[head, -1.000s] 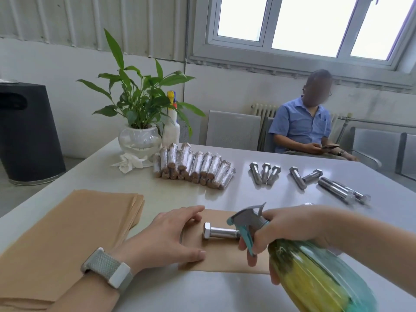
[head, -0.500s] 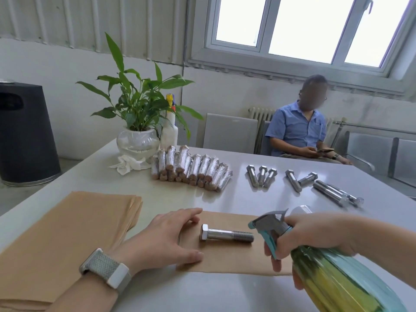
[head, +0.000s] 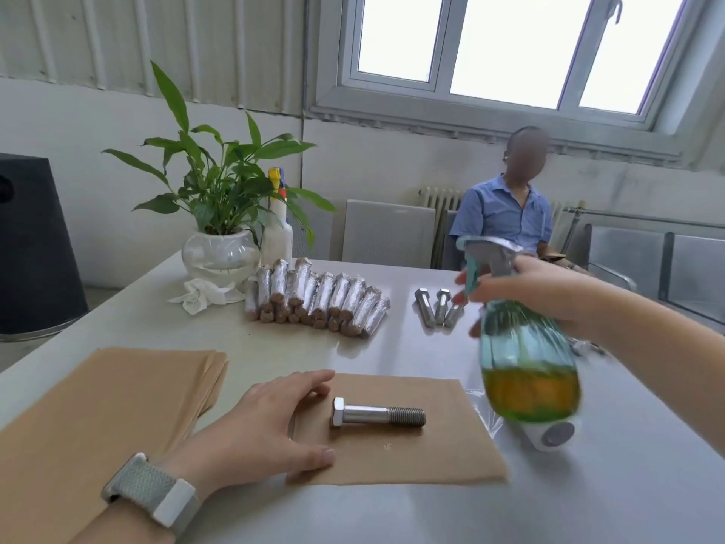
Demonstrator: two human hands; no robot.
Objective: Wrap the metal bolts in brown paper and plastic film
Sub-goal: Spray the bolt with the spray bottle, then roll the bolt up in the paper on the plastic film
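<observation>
Steel, bright and bare, the bolt (head: 377, 416) lies in the middle of one brown paper sheet (head: 396, 457) on the grey table (head: 588, 500). Its long axis runs left to right, almost parallel to the near edge of the sheet; the hexagon head points to the left and the threaded end points to the right. Free paper shows on every side of the bolt, more in front of it than behind.

The left hand (head: 270, 429) lies flat with relaxed fingers on the left edge of the sheet and presses it down. It does not touch the bolt, but the fingers are near the head. The right hand (head: 521, 292) is raised above the table and grasps the neck of a spray bottle (head: 529, 371), with fingers around the trigger part. The bottle is blurred, holds yellow-green liquid in its lower part, and hangs upright just beside the right edge of the sheet.

A stack of brown paper (head: 117, 390) lies on the left, near the sheet but apart from it. Behind, a row of wrapped bolts (head: 317, 304) lies on the table, and three bare bolts (head: 435, 308) lie to the right of that row. The table between the sheet and the row is open.
</observation>
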